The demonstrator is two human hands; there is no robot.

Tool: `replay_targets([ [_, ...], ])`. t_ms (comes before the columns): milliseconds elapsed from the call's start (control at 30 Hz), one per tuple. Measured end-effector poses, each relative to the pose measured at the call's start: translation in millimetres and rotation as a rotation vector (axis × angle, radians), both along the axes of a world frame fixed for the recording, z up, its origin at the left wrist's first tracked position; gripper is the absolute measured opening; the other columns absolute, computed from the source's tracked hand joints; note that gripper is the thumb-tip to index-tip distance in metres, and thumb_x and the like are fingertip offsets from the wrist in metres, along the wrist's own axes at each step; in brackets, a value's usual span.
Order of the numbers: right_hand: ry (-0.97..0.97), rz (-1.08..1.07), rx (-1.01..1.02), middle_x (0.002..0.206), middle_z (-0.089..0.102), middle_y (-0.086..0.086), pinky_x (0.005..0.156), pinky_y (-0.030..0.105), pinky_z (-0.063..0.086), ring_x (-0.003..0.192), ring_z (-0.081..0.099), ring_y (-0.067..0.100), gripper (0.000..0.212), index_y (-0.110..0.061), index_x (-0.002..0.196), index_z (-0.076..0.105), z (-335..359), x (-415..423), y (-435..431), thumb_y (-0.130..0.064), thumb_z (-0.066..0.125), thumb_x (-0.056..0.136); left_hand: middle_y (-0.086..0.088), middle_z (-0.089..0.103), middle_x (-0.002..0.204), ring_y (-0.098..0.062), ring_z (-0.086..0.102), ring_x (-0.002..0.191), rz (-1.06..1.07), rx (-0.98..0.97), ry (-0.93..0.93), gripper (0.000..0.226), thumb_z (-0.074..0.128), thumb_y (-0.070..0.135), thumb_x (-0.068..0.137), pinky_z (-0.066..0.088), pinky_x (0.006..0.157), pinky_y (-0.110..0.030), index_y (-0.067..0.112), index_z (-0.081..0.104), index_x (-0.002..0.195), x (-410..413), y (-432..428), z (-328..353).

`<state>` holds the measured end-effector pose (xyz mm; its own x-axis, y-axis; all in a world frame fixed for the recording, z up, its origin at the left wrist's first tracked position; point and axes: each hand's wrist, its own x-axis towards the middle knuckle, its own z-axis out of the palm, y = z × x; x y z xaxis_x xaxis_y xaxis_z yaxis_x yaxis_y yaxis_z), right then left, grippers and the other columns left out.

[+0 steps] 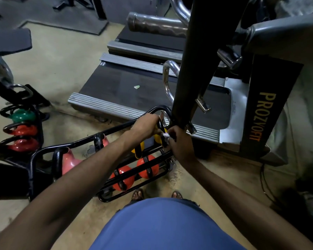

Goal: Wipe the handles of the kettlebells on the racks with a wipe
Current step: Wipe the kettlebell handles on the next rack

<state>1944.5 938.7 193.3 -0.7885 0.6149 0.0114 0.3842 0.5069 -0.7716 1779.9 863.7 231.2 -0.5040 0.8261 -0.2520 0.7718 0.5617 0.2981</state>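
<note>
1. Your left hand [148,126] is curled tight round the top of the black handle [160,125] of a yellow kettlebell [158,138].
2. Your right hand [179,144] pinches a white wipe [165,135]. The wipe is pressed on the side of the handle, just under your left hand.
3. Your two hands are close together, almost touching.
4. The yellow kettlebell sits on the top row of the black rack [114,129], at its far right end. It is right next to a big black post [188,69].
5. A second yellow kettlebell [139,150] sits just beside it on the same row, nearer to you.
6. Two pink kettlebells [70,163] sit more to the left on that row.
7. Two orange kettlebells [124,177] sit on the low row, under your arms.
8. A small rack [40,123] stands well apart on the left. It holds a green kettlebell [23,115] on top and two red kettlebells [23,130] under it.
9. A treadmill [143,98] lies on the floor [61,56] behind the rack.
10. Your blue shirt [161,224] and your feet [138,193] show at the bottom.
</note>
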Motion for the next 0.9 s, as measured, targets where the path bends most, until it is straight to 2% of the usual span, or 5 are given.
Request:
replay_targets([
  [233,0.105,0.535,0.823,0.107,0.062,0.010,0.070,0.042,0.051,0.092,0.060,0.030,0.019,-0.008,0.115,0.066,-7.3,5.4,17.2,-0.014,0.054,0.102,-0.003,0.061,0.128,-0.019,0.057,0.117,0.252,0.382,-0.140,0.054,0.072,0.024,0.085,0.049,0.097,-0.037,0.020,0.052,0.135,44.3,-50.7,-17.2],
  [400,0.037,0.625,0.902,0.094,0.065,0.006,0.064,0.037,0.042,0.080,0.060,0.027,0.009,-0.013,0.092,0.067,18.0,-22.0,37.3,-0.011,0.060,0.088,-0.004,0.058,0.131,-0.025,0.061,0.109,0.078,0.496,0.026,0.039,0.058,0.016,0.092,0.053,0.088,-0.039,0.014,0.058,0.131,112.2,-91.0,-23.4],
  [533,-0.053,0.762,0.890,0.101,0.063,0.004,0.067,0.039,0.046,0.087,0.060,0.025,0.012,-0.017,0.098,0.065,26.5,-31.4,42.8,-0.016,0.056,0.089,-0.012,0.039,0.155,-0.028,0.039,0.140,-0.255,0.295,0.153,0.061,0.037,0.018,0.088,0.036,0.113,-0.039,0.006,0.044,0.147,114.8,-83.4,-49.4],
  [700,-0.205,1.024,1.063,0.082,0.064,-0.002,0.072,0.038,0.045,0.090,0.057,0.026,0.003,-0.023,0.085,0.062,32.2,-53.3,28.9,-0.024,0.059,0.084,-0.019,0.045,0.145,-0.036,0.044,0.133,-0.205,0.142,0.231,0.070,0.067,0.017,0.081,0.039,0.110,-0.042,-0.001,0.044,0.145,124.5,-73.0,-52.6],
  [900,-0.664,1.250,1.224,0.093,0.069,-0.002,0.116,0.055,0.024,0.103,0.058,0.025,0.012,-0.024,0.098,0.068,46.2,-80.5,2.4,-0.022,0.057,0.092,-0.024,0.049,0.141,-0.040,0.053,0.121,-0.195,0.074,0.258,0.066,0.067,0.018,0.084,0.049,0.097,-0.044,-0.005,0.047,0.142,139.9,-68.7,-47.8],
])
